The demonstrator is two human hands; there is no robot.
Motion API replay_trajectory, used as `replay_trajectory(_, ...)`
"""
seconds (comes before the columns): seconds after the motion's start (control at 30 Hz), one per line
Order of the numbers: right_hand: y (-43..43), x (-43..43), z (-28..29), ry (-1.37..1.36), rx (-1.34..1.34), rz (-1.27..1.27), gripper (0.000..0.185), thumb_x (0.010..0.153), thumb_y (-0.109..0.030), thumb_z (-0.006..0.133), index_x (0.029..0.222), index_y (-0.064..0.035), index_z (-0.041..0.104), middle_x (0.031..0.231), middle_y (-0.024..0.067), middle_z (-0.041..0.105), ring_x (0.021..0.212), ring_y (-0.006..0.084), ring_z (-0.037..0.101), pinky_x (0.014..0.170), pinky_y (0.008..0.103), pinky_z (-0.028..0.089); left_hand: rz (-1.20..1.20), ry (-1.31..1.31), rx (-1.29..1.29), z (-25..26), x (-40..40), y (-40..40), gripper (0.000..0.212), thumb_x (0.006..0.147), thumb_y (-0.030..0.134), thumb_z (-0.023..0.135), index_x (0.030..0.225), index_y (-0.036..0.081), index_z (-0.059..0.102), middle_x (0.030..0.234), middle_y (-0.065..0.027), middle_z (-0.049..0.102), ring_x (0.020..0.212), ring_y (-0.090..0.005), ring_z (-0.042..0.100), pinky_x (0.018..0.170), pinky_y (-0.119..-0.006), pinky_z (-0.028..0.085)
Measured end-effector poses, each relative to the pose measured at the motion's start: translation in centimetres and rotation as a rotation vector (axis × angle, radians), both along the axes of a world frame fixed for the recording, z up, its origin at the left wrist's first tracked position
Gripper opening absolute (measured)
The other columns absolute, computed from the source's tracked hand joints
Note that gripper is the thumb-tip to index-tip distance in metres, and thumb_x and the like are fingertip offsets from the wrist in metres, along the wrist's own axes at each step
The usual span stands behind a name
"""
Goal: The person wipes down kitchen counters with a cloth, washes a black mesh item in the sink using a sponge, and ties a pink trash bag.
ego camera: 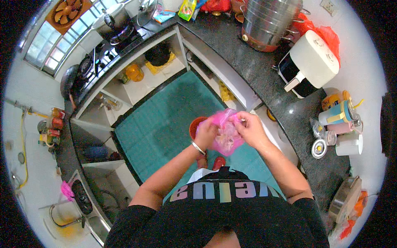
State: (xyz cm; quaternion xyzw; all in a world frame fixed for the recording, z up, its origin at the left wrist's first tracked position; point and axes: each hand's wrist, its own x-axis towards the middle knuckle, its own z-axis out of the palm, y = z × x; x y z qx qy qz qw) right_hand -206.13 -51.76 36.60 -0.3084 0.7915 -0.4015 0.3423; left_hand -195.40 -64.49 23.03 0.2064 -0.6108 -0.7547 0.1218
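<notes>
A thin pink plastic bag [229,144] hangs in front of my body, above the green floor. Something pale shows inside it, too unclear to name. With thumb and fingers my right hand [252,129] pinches the bag's upper right edge. My left hand [206,135], blurred and wearing a pale bracelet [198,148] at the wrist, holds the bag's left side. Below and partly behind the left hand is a red-orange round container [194,127], mostly covered by the hand and bag.
Dark countertops surround me, with open shelves underneath. A white air fryer [313,62], a steel steamer pot [268,24] and several cups and jugs [335,116] stand on the right counter. A gas stove [96,63] with a pot [111,20] is at the left, a sink [97,228] lower left.
</notes>
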Motion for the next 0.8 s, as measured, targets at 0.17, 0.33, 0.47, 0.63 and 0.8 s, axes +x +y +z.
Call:
replay_trajectory(0.17, 0.4, 0.2, 3.8, 0.854, -0.082, 0.555, 0.01, 0.067, -0.003, 0.053, 0.077, -0.004, 0.053, 0.081, 0.0143, 0.052, 0.077, 0.0339, 0.055, 0.061, 0.0408, 0.046, 0.204, 0.068, -0.38, 4.2, -0.9, 0.0, 0.013, 0.079, 0.013, 0.054, 0.085, 0.003, 0.05, 0.07, -0.0111, 0.054, 0.07, -0.023, 0.056, 0.064, -0.035, 0.046)
replay_trajectory(0.33, -2.3, 0.5, 4.1, 0.993, -0.317, 0.563, 0.013, 0.068, -0.008, 0.056, 0.081, -0.0061, 0.053, 0.08, 0.0109, 0.054, 0.078, 0.0299, 0.055, 0.062, 0.0379, 0.046, -0.327, 0.194, -0.725, 7.4, -1.0, 1.9, 0.032, 0.079, 0.018, 0.057, 0.106, 0.002, 0.05, 0.106, -0.0174, 0.054, 0.098, -0.0192, 0.05, 0.083, -0.033, 0.042)
replay_trajectory(0.47, -2.8, 0.6, 3.6, 0.82, -0.377, 0.382, 0.014, 0.073, -0.013, 0.057, 0.084, -0.006, 0.055, 0.079, 0.0119, 0.056, 0.077, 0.031, 0.055, 0.065, 0.0396, 0.046, -0.119, 0.056, -0.494, 7.5, 0.6, -1.7, 0.018, 0.089, 0.017, 0.046, 0.086, 0.003, 0.056, 0.068, 0.0007, 0.054, 0.063, -0.012, 0.049, 0.056, -0.028, 0.041)
replay_trajectory(0.63, -0.9, 0.4, 2.4, 0.764, -0.382, 0.368, 0.014, 0.077, -0.015, 0.055, 0.087, -0.0057, 0.055, 0.079, 0.0152, 0.054, 0.077, 0.0342, 0.055, 0.066, 0.0427, 0.044, -0.231, -0.011, -0.328, 9.9, 1.9, -3.2, 0.018, 0.09, 0.017, 0.046, 0.083, 0.005, 0.058, 0.065, 0.004, 0.051, 0.056, -0.0054, 0.043, 0.05, -0.022, 0.035)
replay_trajectory(0.8, 1.1, 1.6, 2.2, 0.814, -0.413, 0.554, 0.018, 0.073, -0.009, 0.058, 0.09, -0.0055, 0.056, 0.088, 0.0139, 0.056, 0.08, 0.0321, 0.055, 0.069, 0.0376, 0.046, -0.255, -0.016, -0.039, 14.7, 3.5, -3.4, 0.012, 0.082, 0.012, 0.057, 0.081, 0.002, 0.064, 0.071, 0.0014, 0.059, 0.065, -0.0074, 0.052, 0.059, -0.021, 0.043)
